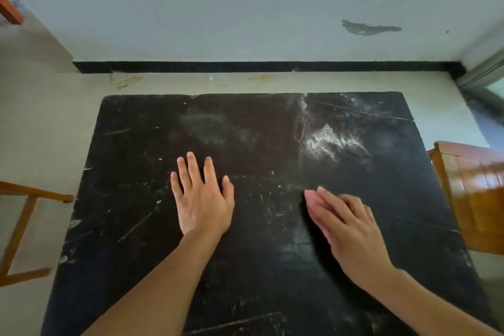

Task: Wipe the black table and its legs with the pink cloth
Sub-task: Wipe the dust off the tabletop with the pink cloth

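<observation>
The black table (245, 123) fills the middle of the head view, its top scratched and smeared with white dust at the far right. My left hand (203, 199) lies flat on the tabletop with its fingers spread and holds nothing. My right hand (351, 229) presses the pink cloth (313, 200) against the tabletop with straight fingers; only the cloth's left edge shows beyond my fingers. The table's legs are hidden under the top.
A wooden chair frame (21, 226) stands at the table's left. A wooden cabinet (474, 194) stands close to the table's right edge. Pale floor and a white wall with a black skirting board (245, 67) lie beyond the far edge.
</observation>
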The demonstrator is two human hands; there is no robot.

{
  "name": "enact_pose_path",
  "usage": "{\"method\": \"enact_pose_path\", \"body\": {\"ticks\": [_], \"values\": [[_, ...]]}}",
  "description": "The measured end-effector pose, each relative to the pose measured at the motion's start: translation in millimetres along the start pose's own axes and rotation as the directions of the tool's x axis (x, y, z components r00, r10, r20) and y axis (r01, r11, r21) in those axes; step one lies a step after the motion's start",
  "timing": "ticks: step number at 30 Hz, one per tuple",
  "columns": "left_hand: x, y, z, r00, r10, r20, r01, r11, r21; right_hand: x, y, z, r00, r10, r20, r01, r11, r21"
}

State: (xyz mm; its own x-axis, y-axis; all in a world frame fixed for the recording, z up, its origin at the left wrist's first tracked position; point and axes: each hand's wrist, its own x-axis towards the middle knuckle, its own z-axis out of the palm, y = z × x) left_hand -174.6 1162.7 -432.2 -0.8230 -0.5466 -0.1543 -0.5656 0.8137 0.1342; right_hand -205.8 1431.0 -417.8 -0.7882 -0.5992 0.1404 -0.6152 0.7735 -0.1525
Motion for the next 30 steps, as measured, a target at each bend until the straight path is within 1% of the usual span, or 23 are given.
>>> {"method": "enact_pose_path", "body": {"ticks": [3, 5, 7, 9, 11, 13, 14, 15, 16, 17, 19, 21, 22, 23, 24, 25, 27, 29, 30], "values": [[-5, 2, -1, 0.999, 0.037, -0.015, -0.037, 0.999, -0.003, -37, 14, -6, 0.994, -0.01, 0.11, 0.013, 0.999, -0.03], [-12, 21, -1, 0.996, 0.082, -0.045, -0.083, 0.996, -0.041, -25, 27, -2, 0.996, -0.022, 0.081, 0.023, 1.0, -0.012], [-22, 48, 1, 0.992, 0.111, -0.063, -0.118, 0.987, -0.112, 13, 39, 8, 1.0, -0.01, 0.004, 0.01, 1.0, -0.006], [-28, 67, 6, 0.993, 0.115, -0.025, -0.117, 0.988, -0.105, 68, 54, 13, 0.998, 0.039, -0.039, -0.039, 0.999, 0.005], [-27, 73, 12, 0.996, 0.085, -0.017, -0.086, 0.994, -0.061, 130, 75, 10, 0.995, 0.104, -0.008, -0.104, 0.994, -0.021], [-28, 73, 15, 0.997, 0.068, -0.032, -0.069, 0.996, -0.05, 182, 94, -5, 0.978, 0.201, 0.062, -0.203, 0.979, 0.019], [-29, 72, 16, 0.997, 0.069, -0.041, -0.071, 0.996, -0.05, 197, 100, -12, 0.975, 0.211, 0.075, -0.215, 0.975, 0.052], [-29, 73, 17, 0.996, 0.072, -0.057, -0.075, 0.996, -0.054, 203, 100, -18, 0.978, 0.2, 0.054, -0.203, 0.976, 0.076], [-29, 73, 17, 0.995, 0.069, -0.066, -0.073, 0.996, -0.054, 199, 96, -24, 0.986, 0.168, 0.014, -0.169, 0.982, 0.08], [-29, 74, 17, 0.996, 0.061, -0.065, -0.064, 0.997, -0.046, 182, 90, -26, 0.995, 0.099, -0.033, -0.095, 0.99, 0.101], [-30, 76, 16, 0.998, 0.047, -0.041, -0.048, 0.998, -0.031, 122, 70, -23, 0.995, -0.079, -0.068, 0.088, 0.987, 0.134], [-29, 78, 14, 0.999, 0.037, -0.021, -0.038, 0.998, -0.042, 58, 51, -11, 0.963, -0.27, -0.007, 0.269, 0.953, 0.14], [-28, 79, 13, 0.999, 0.036, -0.023, -0.037, 0.998, -0.042, 42, 49, -2, 0.934, -0.358, -0.013, 0.355, 0.923, 0.148], [-28, 79, 12, 0.999, 0.034, -0.03, -0.035, 0.999, -0.036, 41, 51, 7, 0.91, -0.413, -0.033, 0.413, 0.899, 0.142], [-28, 79, 12, 0.999, 0.034, -0.039, -0.035, 0.999, -0.033, 56, 56, 15, 0.901, -0.431, -0.048, 0.433, 0.892, 0.126], [-27, 79, 13, 0.998, 0.033, -0.048, -0.034, 0.999, -0.033, 81, 62, 21, 0.914, -0.4, -0.066, 0.405, 0.909, 0.102], [-27, 77, 16, 0.998, 0.026, -0.062, -0.028, 0.999, -0.023, 146, 74, 26, 0.967, -0.249, -0.046, 0.251, 0.968, 0.027], [-28, 76, 18, 0.997, 0.03, -0.077, -0.032, 0.999, -0.023, 207, 93, 17, 0.996, -0.059, 0.068, 0.061, 0.998, -0.031], [-28, 76, 18, 0.996, 0.032, -0.082, -0.034, 0.999, -0.021, 228, 101, 12, 0.996, 0.019, 0.083, -0.019, 1.0, -0.005]]}}
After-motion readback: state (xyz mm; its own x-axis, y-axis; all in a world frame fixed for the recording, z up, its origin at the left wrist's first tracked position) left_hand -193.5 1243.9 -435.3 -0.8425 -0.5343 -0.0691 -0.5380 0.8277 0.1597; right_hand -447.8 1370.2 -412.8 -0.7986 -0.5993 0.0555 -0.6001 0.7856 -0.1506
